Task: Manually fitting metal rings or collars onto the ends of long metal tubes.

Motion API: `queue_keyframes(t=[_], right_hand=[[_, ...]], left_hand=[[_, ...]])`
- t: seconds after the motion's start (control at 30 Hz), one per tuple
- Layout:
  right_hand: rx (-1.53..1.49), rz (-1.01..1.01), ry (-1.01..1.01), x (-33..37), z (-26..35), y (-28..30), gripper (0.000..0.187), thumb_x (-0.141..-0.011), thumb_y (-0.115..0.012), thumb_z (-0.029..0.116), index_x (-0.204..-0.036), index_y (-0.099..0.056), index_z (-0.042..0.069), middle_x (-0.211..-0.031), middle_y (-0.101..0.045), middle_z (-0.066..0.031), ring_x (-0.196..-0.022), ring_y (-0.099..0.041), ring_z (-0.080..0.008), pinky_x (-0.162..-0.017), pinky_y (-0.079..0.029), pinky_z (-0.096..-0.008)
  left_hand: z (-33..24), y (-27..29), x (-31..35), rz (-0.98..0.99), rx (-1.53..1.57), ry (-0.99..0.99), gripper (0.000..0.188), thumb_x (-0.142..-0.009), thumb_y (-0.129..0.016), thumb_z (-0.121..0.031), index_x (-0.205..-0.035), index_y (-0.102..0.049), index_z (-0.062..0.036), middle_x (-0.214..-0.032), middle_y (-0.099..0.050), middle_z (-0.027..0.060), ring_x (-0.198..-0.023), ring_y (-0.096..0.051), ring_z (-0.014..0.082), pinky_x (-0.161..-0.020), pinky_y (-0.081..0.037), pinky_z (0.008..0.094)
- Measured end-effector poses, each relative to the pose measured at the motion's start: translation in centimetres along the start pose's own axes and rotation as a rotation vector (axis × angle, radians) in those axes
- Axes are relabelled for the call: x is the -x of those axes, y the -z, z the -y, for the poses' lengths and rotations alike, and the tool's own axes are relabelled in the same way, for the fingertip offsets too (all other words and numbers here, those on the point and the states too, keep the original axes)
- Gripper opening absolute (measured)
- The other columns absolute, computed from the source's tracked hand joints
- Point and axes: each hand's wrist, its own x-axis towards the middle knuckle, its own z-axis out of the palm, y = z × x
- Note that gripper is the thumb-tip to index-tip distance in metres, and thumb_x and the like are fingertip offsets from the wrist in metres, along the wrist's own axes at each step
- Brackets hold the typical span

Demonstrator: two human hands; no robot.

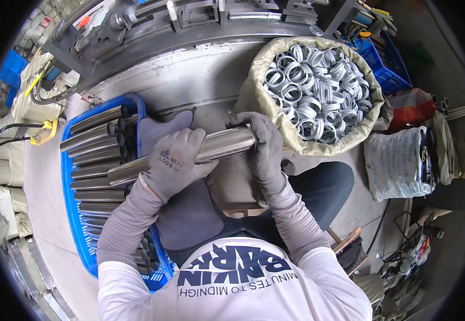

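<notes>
A shiny metal tube (224,144) lies across in front of me, its left end lower and nearer than its right. My left hand (178,160), in a grey glove, is wrapped round the tube's middle. Also gloved in grey, my right hand (262,144) closes round the tube's right end, the fingers over the rim; whether a ring sits there is hard to make out. To the left, a blue plastic basket (67,198) holds several similar metal tubes (98,167) in a stack. Ahead on the right stands a woven sack (256,80) full of silvery metal rings (318,88).
A dark metal machine bench (189,48) runs along the far side. Beyond the sack are a blue crate (385,67) and a red bag (411,109), with a white wrapped bundle (398,163) nearer. A grey cloth (189,214) covers my left thigh beside the basket.
</notes>
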Motion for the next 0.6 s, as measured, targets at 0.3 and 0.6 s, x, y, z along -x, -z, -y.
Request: queue_keyframes(t=[0.3,0.6], right_hand=[[-0.061,-0.190,-0.191,0.7,-0.8,-3.2,0.021,-0.107,-0.055,0.008,-0.111,-0.070,-0.005,-0.100,-0.072,-0.0164,-0.091,-0.071,-0.0255,-0.086,-0.054,-0.0359],[-0.193,-0.228,-0.396,0.6,0.1,0.0,0.030,-0.108,-0.049,0.015,-0.110,-0.073,-0.003,-0.100,-0.074,-0.0122,-0.090,-0.069,-0.0204,-0.085,-0.054,-0.0313]], left_hand=[[0.1,-0.2,-0.1,-0.014,-0.096,0.002,0.045,-0.080,-0.084,-0.045,-0.099,-0.063,-0.0103,-0.086,-0.068,0.0073,-0.080,-0.072,0.0254,-0.074,-0.057,0.0392],[-2.1,0.3,1.7,-0.390,0.125,-0.289,0.053,-0.079,-0.087,-0.029,-0.120,-0.068,-0.0033,-0.098,-0.072,0.0147,-0.086,-0.070,0.0348,-0.080,-0.058,0.0398]])
